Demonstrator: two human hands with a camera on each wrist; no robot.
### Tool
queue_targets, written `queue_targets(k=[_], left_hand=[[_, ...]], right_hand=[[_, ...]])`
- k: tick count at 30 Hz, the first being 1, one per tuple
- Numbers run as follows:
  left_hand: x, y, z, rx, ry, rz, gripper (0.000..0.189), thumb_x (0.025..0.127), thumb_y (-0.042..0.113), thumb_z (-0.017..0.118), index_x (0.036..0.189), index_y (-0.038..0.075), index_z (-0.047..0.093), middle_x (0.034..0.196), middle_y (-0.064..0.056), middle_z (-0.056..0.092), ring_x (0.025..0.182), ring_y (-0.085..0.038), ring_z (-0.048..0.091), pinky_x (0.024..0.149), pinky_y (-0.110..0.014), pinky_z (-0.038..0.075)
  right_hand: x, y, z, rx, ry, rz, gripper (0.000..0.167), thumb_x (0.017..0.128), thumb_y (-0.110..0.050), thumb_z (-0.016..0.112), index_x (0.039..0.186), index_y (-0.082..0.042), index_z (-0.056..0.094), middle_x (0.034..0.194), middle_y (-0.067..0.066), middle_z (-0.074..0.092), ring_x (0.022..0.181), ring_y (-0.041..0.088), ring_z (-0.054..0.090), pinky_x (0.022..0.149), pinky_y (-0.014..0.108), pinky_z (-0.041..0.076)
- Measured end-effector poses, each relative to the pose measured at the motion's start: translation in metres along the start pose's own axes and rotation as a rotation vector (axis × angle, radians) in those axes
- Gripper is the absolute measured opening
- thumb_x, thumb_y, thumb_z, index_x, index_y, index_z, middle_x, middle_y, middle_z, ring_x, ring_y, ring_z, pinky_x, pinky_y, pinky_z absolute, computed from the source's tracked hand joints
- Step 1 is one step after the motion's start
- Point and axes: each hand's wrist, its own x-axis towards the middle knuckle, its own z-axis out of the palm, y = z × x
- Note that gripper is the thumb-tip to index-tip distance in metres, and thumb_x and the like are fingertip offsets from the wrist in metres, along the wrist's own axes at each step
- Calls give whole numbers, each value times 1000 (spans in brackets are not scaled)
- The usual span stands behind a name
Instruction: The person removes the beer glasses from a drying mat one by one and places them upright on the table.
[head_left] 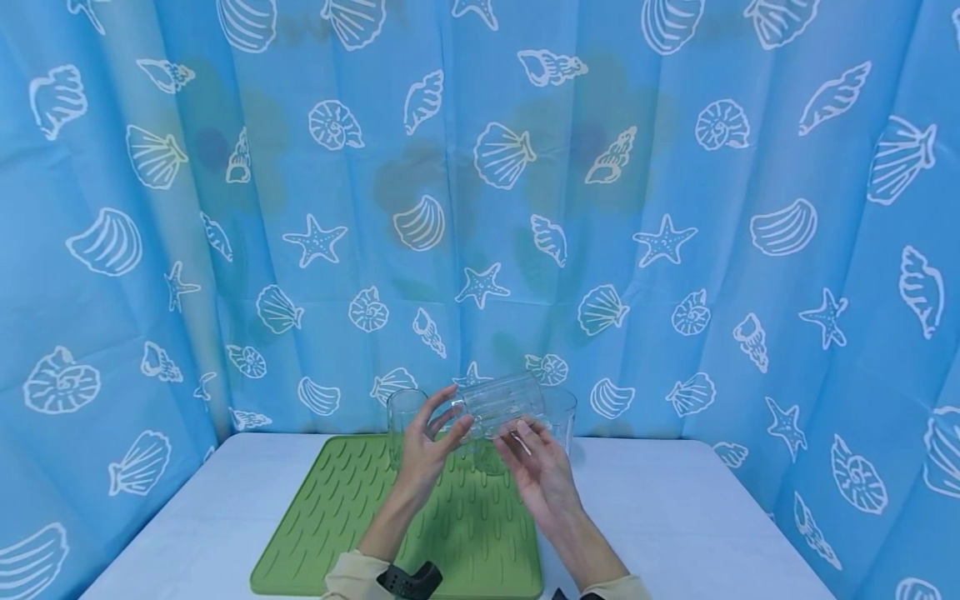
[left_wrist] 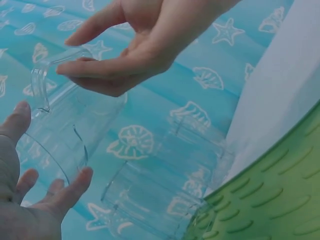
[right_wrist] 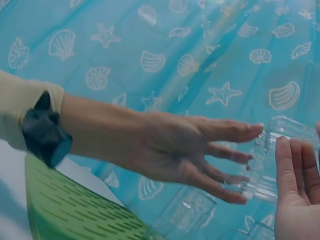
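A clear glass mug [head_left: 501, 395] is held tilted, nearly sideways, above the far part of the green mat. My left hand [head_left: 429, 446] grips its left end, thumb and fingertips spread around the rim; in the right wrist view those fingertips of the left hand [right_wrist: 175, 150] meet the glass edge. My right hand [head_left: 542, 475] is at the mug's handle [left_wrist: 40, 82], the handle lying between thumb and fingers in the left wrist view. Behind the hands stand other clear glasses: one glass [head_left: 401, 412] at left, a wider glass [head_left: 564, 417] at right.
A ribbed green drying mat [head_left: 330, 517] covers the left and middle of a white table [head_left: 660, 517]. Low between the hands, another clear glass [head_left: 489, 458] shows partly behind them. A blue shell-patterned curtain [head_left: 450, 208] hangs behind the table and along its sides.
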Motion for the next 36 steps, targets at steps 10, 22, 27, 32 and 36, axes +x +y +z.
queue_targets(k=[10,22,27,32,36], left_hand=[[1,1,-3,-8,5,13,56,94,17,67,145,22,47,153,-9,39,137,-39,45,97,-39,57],[1,2,-6,-22,-36,30,55,95,13,65,147,20,45,153,-10,39,137,-43,44,96,-38,57],[1,2,-6,-12,-53,26,54,96,15,64,146,22,47,154,-14,36,138,-48,40,96,-41,57],[1,1,-5,-4,-62,42,53,97,14,63,147,19,46,155,-16,36,138,-49,40,95,-40,58],[1,0,-5,9,-59,42,52,97,14,62,146,19,46,154,-15,37,137,-47,41,95,-45,58]], right_hand=[[7,-7,-13,-81,118,12,18,99,-36,59,97,-18,58,88,-6,62,85,9,59,80,21,55],[11,-51,-19,-269,178,-66,15,97,-29,64,100,-16,56,89,-6,60,86,9,59,77,19,56],[10,-68,-14,-504,75,-110,23,95,-29,66,111,-15,58,96,-4,61,91,10,62,84,22,60],[10,-84,-4,-814,-163,-224,30,98,-22,62,122,-5,58,103,3,62,94,15,66,90,29,61],[15,-96,10,-1087,-329,-319,31,98,-18,62,124,-3,61,110,8,65,95,18,69,87,31,62]])
